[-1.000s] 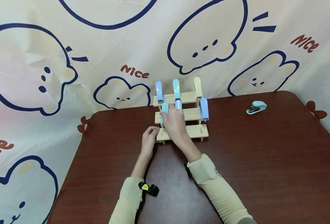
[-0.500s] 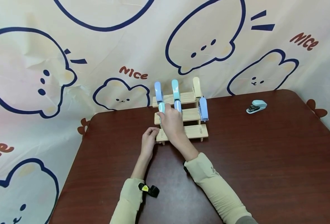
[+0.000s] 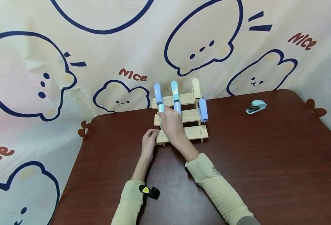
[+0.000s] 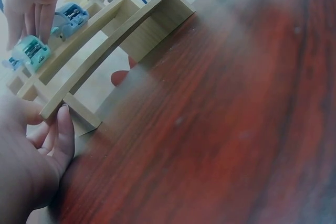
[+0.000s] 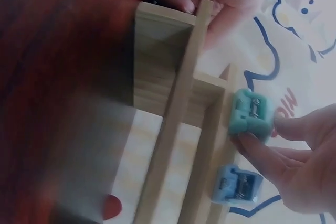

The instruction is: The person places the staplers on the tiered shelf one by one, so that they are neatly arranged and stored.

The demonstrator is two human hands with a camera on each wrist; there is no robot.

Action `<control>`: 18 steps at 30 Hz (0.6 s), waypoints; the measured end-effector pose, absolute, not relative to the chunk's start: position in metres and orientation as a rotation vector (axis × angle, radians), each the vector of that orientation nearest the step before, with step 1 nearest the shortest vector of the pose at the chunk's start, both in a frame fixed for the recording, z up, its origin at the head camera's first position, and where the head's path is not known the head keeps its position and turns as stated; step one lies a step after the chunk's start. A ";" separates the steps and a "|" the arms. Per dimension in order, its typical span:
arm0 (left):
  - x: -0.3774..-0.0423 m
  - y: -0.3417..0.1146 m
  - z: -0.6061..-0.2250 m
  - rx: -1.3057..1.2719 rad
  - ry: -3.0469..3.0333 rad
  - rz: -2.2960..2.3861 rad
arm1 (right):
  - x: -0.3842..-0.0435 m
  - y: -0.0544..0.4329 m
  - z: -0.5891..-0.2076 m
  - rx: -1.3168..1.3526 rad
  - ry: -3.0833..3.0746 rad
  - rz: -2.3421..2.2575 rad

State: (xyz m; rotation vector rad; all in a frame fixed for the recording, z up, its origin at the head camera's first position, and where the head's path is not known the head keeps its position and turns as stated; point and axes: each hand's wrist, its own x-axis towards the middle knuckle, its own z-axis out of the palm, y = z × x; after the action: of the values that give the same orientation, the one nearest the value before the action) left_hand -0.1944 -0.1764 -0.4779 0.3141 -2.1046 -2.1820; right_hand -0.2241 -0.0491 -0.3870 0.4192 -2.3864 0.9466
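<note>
A three-tier wooden rack (image 3: 195, 132) stands near the table's far edge with several small staplers on its upper two tiers. My left hand (image 3: 149, 142) grips the left end of the lowest board, thumb and fingers on either side of it in the left wrist view. At the left of the middle tier, a mint-green stapler (image 5: 251, 113) is pinched between the thumb and fingers of my right hand (image 3: 172, 123). Beside it on that tier is a blue stapler (image 5: 237, 184), partly hidden by my right hand in the head view. A periwinkle stapler (image 3: 203, 110) sits at that tier's right end.
The top tier carries a blue stapler (image 3: 158, 93), a light-blue stapler (image 3: 175, 91) and a cream stapler (image 3: 196, 88). Another light-blue stapler (image 3: 256, 107) lies on the brown table (image 3: 266, 162) to the right. A patterned cloth (image 3: 154, 47) hangs behind.
My right hand and the mint-green stapler have shifted slightly left and back on the middle tier, then stayed nearly still. The left hand keeps its grip on the rack.
</note>
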 end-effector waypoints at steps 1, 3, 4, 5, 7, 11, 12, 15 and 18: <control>-0.194 -0.177 -0.478 0.316 -2.107 -2.180 | -0.224 -0.047 -0.384 0.434 -2.380 0.951; -0.194 -0.177 -0.478 0.316 -2.116 -2.180 | -0.224 -0.041 -0.377 0.483 -2.337 0.965; -0.194 -0.177 -0.479 0.314 -2.119 -2.181 | -0.223 -0.036 -0.373 0.512 -2.305 0.978; -0.194 -0.177 -0.479 0.314 -2.121 -2.182 | -0.223 -0.030 -0.369 0.546 -2.265 0.991; -0.194 -0.177 -0.479 0.311 -2.127 -2.179 | -0.223 -0.017 -0.360 0.614 -2.180 1.011; -0.193 -0.179 -0.478 0.297 -2.151 -2.181 | -0.228 0.016 -0.349 0.673 -2.040 1.040; -0.194 -0.179 -0.479 0.291 -2.160 -2.184 | -0.230 0.025 -0.348 0.669 -2.016 1.044; -0.194 -0.180 -0.477 0.281 -2.181 -2.189 | -0.237 0.053 -0.347 0.641 -1.980 1.032; -0.194 -0.181 -0.477 0.285 -2.183 -2.195 | -0.244 0.082 -0.351 0.581 -1.995 0.994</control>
State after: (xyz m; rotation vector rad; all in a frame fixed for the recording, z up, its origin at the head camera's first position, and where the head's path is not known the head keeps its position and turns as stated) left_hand -0.1938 -0.1807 -0.4770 0.2846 -2.1825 -2.1954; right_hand -0.2436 0.0819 -0.3508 0.5808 -1.9949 0.9941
